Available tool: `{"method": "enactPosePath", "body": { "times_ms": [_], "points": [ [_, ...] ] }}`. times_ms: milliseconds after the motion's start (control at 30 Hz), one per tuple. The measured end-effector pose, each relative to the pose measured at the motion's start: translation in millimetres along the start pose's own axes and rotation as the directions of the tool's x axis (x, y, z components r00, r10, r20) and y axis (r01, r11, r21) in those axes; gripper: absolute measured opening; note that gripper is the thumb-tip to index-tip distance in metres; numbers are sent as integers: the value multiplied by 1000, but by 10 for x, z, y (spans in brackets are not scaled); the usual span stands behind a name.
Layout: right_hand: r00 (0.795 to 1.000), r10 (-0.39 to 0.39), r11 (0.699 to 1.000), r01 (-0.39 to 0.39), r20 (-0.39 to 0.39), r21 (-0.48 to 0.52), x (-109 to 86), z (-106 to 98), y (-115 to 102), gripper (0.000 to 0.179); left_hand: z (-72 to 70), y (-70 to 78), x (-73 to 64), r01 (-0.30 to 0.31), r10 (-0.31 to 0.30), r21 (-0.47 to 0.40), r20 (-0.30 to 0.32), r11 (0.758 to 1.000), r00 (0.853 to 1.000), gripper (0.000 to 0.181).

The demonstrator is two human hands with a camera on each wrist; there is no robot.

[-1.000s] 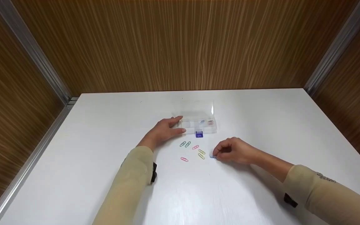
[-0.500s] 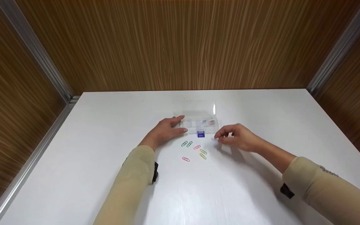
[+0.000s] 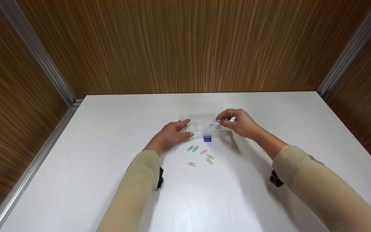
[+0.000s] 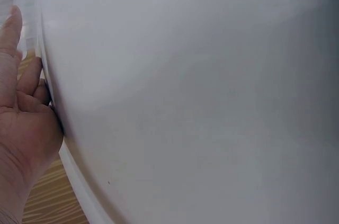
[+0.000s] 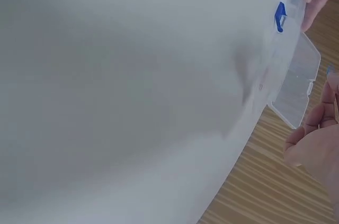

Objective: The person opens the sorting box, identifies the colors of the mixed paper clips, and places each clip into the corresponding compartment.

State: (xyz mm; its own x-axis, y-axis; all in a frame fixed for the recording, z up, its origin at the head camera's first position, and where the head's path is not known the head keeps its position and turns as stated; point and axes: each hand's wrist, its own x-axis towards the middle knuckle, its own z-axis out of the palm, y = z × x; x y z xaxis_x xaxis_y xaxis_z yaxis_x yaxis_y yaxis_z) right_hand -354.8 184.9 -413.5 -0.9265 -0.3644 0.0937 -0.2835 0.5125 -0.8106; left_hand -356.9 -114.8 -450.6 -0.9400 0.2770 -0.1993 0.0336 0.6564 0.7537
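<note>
Pinching perhaps a clip (image 3: pixel 216 121), right hand (image 3: pixel 238 122).

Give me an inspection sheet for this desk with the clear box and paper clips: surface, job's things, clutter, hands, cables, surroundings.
Surface: white table, plain top.
Job's things: clear plastic box with lid open and a blue latch; six loose paper clips in green, pink and yellow on the table in front of it.
Clutter: nothing seen.
Hands: left hand rests against the box's left end, fingers straight; right hand pinches a small clip over the box's right end.
Cables: nothing seen; a dark strap at each wrist.
Surroundings: wood-grain wall panels with metal corner strips.
</note>
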Motion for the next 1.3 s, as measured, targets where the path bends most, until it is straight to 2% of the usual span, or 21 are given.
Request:
{"method": "enactPosePath", "body": {
  "times_ms": [167, 333, 700, 967, 1300],
  "points": [
    [998, 66, 998, -66, -6, 8, 139, 91, -1, 17, 11, -11, 1, 21, -21, 5, 0, 1000, 1000, 72],
    [995, 97, 995, -97, -11, 10, 229, 168, 24, 18, 21, -21, 24, 40, -40, 9, 3, 999, 999, 73],
    [988, 147, 989, -147, -38, 8, 288, 207, 112, 22, 43, 3, 29, 26, -26, 3, 8, 1000, 1000, 70],
    [993, 69, 998, -70, -92, -6, 229, 166, 180, 22, 50, 31, 28, -31, 31, -5, 2, 1000, 1000, 70],
    [995, 54, 999, -54, -84, 2, 58, 40, 83, 22, 25, 13, 47, -20, 20, 11, 5, 1000, 1000, 69]
  ]
}}
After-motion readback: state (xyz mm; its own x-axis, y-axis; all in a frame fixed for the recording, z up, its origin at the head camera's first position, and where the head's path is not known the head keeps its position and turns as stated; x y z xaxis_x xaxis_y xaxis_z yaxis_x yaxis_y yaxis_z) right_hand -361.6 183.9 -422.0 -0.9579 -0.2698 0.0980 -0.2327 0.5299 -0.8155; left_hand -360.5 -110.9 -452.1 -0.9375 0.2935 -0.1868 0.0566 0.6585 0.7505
